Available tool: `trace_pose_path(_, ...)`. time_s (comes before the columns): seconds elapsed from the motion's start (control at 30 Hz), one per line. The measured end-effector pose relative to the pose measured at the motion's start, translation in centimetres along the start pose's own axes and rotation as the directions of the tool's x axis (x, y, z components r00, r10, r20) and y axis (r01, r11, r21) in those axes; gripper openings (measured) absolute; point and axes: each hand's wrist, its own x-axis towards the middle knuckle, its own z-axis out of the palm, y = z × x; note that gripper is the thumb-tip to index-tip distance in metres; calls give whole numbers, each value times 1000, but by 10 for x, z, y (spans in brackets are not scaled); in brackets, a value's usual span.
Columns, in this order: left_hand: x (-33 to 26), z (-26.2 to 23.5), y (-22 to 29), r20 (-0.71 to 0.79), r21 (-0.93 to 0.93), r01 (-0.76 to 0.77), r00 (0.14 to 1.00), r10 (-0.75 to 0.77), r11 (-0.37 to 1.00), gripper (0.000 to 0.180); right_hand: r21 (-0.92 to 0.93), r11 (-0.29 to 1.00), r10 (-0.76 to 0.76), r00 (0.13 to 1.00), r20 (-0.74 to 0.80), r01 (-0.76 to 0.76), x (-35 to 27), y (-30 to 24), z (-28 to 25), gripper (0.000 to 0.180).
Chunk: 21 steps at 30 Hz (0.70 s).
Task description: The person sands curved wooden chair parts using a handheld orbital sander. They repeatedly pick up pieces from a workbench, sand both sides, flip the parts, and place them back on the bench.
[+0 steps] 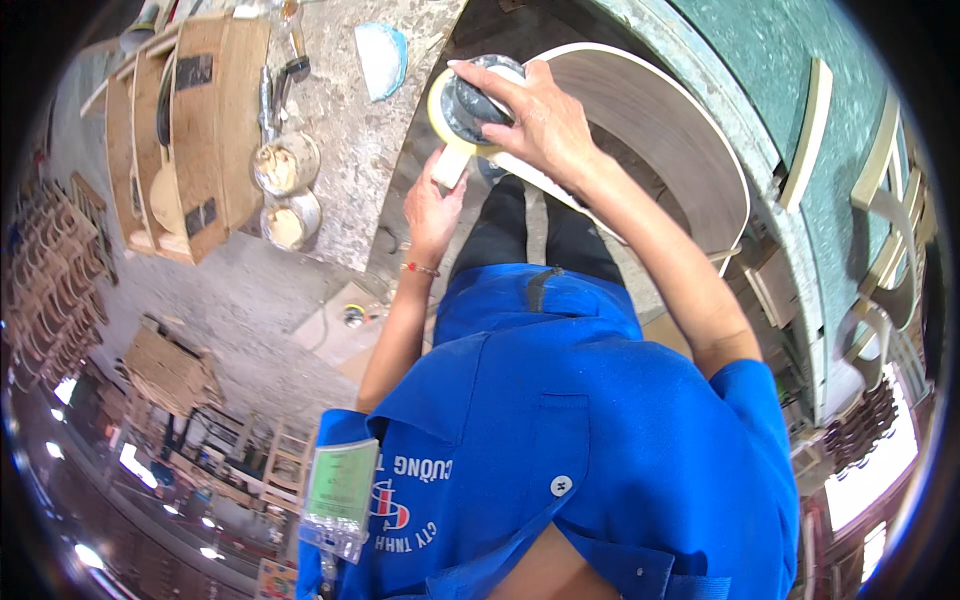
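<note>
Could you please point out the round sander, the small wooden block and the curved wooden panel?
round sander (468,108), head view, dark top.
small wooden block (450,166), head view, pale face.
curved wooden panel (670,130), head view, brown inner face.

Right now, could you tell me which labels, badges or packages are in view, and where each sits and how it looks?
Badge: clear rectangular sleeve with a pale green card, clipped low on the blue shirt.
Shirt emblem: red and white printed mark beside the badge.
Dark labels: black rectangles on the brown wooden panels, upper left.

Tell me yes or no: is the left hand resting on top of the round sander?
No. The right hand grips the top of the round sander, while the left hand holds a small pale block just below its yellow pad.
</note>
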Motion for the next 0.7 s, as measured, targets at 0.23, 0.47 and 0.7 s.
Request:
trace_pose_path(0.23, 1, -5, 19, 50, 89, 83, 995, -88, 993, 54, 4, 994, 110, 975, -191, -111, 16, 23, -15, 77)
trace_pose_path(0.47, 0, 0, 8, 80, 73, 111, 990, -116, 991, 50, 246, 966, 152, 946, -286, -81, -36, 13, 19, 78)
trace_pose_path(0.7, -6, 5, 9, 55, 13, 84, 995, -85, 996, 42, 110, 994, 44, 914, -403, 1, -45, 34, 24, 82)
